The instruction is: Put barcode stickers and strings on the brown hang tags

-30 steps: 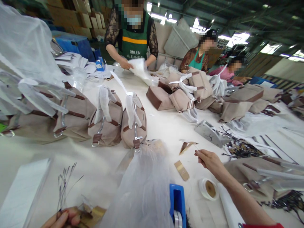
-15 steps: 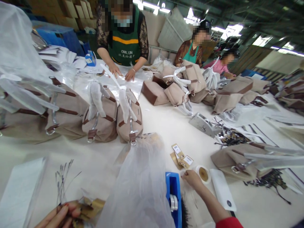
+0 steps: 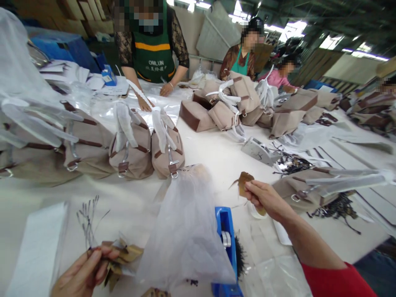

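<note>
My left hand (image 3: 85, 268), at the lower left, pinches a bundle of brown hang tags (image 3: 131, 252) by their thin dark strings (image 3: 88, 218), which fan upward. My right hand (image 3: 267, 198) holds a few other brown hang tags (image 3: 245, 181) above the table, thumb on top. Partly behind that hand is a tape roll (image 3: 255, 211). A blue tape dispenser (image 3: 227, 243) stands between my hands, beside a cloudy plastic bag (image 3: 182, 231) that overlaps it slightly.
Beige handbags (image 3: 168, 150) with wrapped handles line the left, and more handbags (image 3: 213, 115) are heaped at the back. Another handbag (image 3: 297, 187) lies right, near dark strings (image 3: 337, 208). A co-worker in a green apron (image 3: 153, 53) stands opposite. White papers (image 3: 37, 247) lie left.
My right hand has picked up the brown tags that lay on the table and raised them. My left hand keeps its bundle. The co-worker's hands have shifted.
</note>
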Tool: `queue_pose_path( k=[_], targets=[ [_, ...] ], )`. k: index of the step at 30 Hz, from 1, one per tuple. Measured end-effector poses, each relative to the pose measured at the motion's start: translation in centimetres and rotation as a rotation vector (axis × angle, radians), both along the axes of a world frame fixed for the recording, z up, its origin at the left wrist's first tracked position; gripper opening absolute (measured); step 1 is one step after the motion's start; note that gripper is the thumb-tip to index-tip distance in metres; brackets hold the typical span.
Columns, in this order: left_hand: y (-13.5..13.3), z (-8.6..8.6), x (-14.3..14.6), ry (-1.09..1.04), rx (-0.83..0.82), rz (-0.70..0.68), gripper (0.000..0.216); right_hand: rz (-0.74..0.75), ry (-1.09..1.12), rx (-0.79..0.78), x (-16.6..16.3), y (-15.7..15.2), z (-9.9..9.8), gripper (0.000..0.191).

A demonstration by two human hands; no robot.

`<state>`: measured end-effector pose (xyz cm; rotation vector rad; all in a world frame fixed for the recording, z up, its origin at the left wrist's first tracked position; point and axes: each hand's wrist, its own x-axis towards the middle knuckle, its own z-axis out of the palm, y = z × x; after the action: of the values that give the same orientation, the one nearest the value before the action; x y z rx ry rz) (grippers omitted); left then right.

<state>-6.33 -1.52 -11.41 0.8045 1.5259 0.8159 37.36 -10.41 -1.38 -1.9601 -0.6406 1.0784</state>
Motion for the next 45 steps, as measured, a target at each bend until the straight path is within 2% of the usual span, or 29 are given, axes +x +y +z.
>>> queue_pose_path(
  k=[3,6,10,12,14,18,21,24,27,30,36,45],
  targets=[
    [0.0,1.8,0.7,-0.019,-0.018,-0.022,0.047,0.044,0.014,0.107,-2.6,1.3,3.9,0.048],
    [-0.2,3.8,1.8,-0.021,0.041,-0.082,0.045,0.145,0.044,0.178,-6.4,3.2,7.1,0.044],
    [0.0,4.5,2.7,-0.082,0.116,-0.137,0.042,0.270,0.190,0.135,-12.7,6.7,8.8,0.043],
    [0.2,4.2,2.6,-0.090,0.147,-0.144,0.041,0.386,0.266,0.100,-16.3,8.6,8.5,0.041],
    [0.4,4.0,2.1,-0.103,0.181,-0.153,0.040,0.560,0.244,0.038,-19.8,10.3,7.4,0.035],
    [0.8,4.3,0.8,-0.159,0.233,-0.190,0.039,0.873,-0.103,-0.184,-24.8,12.5,3.6,0.026],
    [1.4,4.7,-0.1,-0.214,0.251,-0.214,0.039,1.074,-0.369,-0.262,-27.2,12.6,1.1,0.021],
    [2.2,5.2,-0.6,-0.264,0.231,-0.248,0.036,1.284,-0.625,-0.261,-29.2,12.2,0.4,0.008],
    [2.9,5.2,-0.8,-0.306,0.170,-0.298,0.034,1.435,-0.774,-0.208,-30.7,12.3,0.7,0.024],
    [3.7,4.9,-0.7,-0.324,0.106,-0.302,0.035,1.477,-0.878,-0.170,-31.3,12.9,1.0,0.032],
    [4.4,4.2,-0.4,-0.335,0.018,-0.305,0.035,1.448,-0.987,-0.125,-31.4,13.5,0.5,0.028],
    [4.4,3.9,-0.1,-0.373,-0.028,-0.335,0.036,1.270,-0.885,0.018,-30.6,14.7,-0.6,0.010]
  ],
)
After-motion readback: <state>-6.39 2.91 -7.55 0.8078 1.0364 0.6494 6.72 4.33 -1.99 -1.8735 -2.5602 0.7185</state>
